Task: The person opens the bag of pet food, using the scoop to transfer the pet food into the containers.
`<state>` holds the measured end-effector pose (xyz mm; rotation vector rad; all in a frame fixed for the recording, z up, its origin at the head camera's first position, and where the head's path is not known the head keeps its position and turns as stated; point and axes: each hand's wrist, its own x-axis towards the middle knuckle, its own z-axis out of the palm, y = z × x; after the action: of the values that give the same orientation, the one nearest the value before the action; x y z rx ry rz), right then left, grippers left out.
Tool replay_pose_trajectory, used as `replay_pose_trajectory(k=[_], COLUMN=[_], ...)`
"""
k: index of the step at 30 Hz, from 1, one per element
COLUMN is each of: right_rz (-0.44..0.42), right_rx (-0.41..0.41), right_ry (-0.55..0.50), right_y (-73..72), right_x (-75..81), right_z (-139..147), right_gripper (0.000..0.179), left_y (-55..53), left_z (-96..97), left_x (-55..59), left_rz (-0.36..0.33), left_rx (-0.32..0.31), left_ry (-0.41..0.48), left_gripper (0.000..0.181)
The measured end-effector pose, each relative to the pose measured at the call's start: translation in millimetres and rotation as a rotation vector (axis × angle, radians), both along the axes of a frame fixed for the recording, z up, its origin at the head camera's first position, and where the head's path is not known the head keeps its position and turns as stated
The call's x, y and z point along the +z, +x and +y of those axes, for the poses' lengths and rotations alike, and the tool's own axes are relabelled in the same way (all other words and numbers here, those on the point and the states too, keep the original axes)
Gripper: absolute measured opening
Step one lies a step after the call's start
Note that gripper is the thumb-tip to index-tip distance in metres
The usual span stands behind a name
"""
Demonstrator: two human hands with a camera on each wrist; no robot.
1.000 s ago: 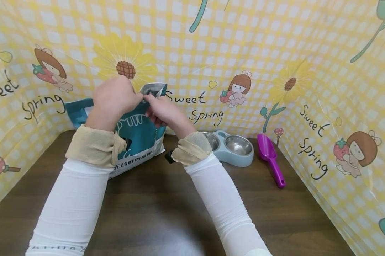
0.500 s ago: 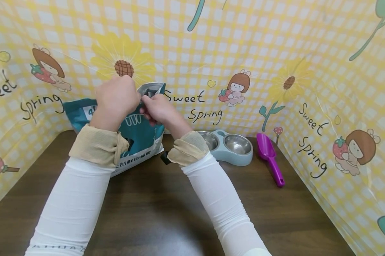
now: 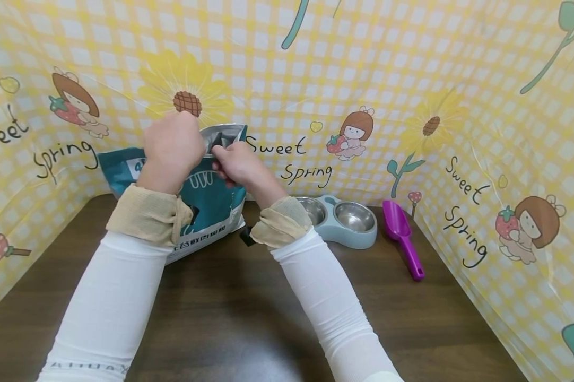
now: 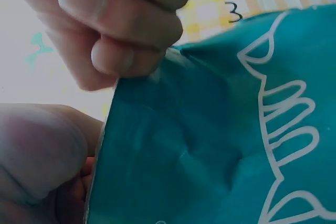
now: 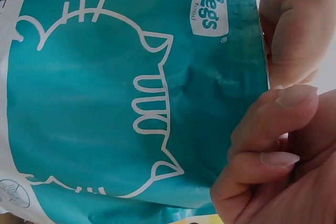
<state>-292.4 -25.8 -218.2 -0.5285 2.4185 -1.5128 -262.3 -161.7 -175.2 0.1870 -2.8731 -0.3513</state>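
Note:
A teal and white pet food bag [image 3: 215,199] stands at the back left of the table, a cat outline and "4Legs pet food" on its front. Its silvery inside shows at the mouth, open at the right end of the top. With curled fingers my left hand [image 3: 174,151] grips the top edge near the middle; its fingertips are hidden in the head view. Just right of it, my right hand [image 3: 241,164] pinches the same edge between thumb and fingers. In the right wrist view, the right hand's fingers [image 5: 257,135] bend against the bag's front by the rim.
Right of the bag is a light blue double pet bowl [image 3: 328,225] with two metal basins, its left one partly behind the right cuff. Farther right lies a purple scoop [image 3: 402,239]. Yellow checked cloth [image 3: 277,79] rises behind and beside the brown table [image 3: 249,318].
My left hand has shifted slightly away from the right hand along the bag's top edge. More of the silvery mouth shows between them. The bowl and scoop have stayed put.

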Motion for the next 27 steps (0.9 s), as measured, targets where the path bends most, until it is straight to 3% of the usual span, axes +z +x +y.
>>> replay_pose_trajectory(k=[8,15,22,27], right_rz=[0.002,0.005,0.018,-0.002], right_rx=[0.017,0.048,0.040,-0.003], right_ry=[0.027,0.066,0.069,0.022], right_y=[1.8,2.5,0.9,0.9], right_x=[-1.9,-4.4,-5.8,-7.6], right_z=[5,6,5,5], right_gripper=[0.052,0.054,0.054,0.053], left_y=[-6.4,-12.1,-9.4,-2.4], left_z=[-2.7,-8.9,-8.2,-8.6], left_x=[-3.1,-1.8,-1.6,-1.6], left_rz=[0.033,-0.009,-0.011,0.013], left_rx=[0.022,0.065,0.082,0.046], left_ry=[0.007,0.003,0.010,0.004], left_gripper=[0.035,0.034,0.035,0.049])
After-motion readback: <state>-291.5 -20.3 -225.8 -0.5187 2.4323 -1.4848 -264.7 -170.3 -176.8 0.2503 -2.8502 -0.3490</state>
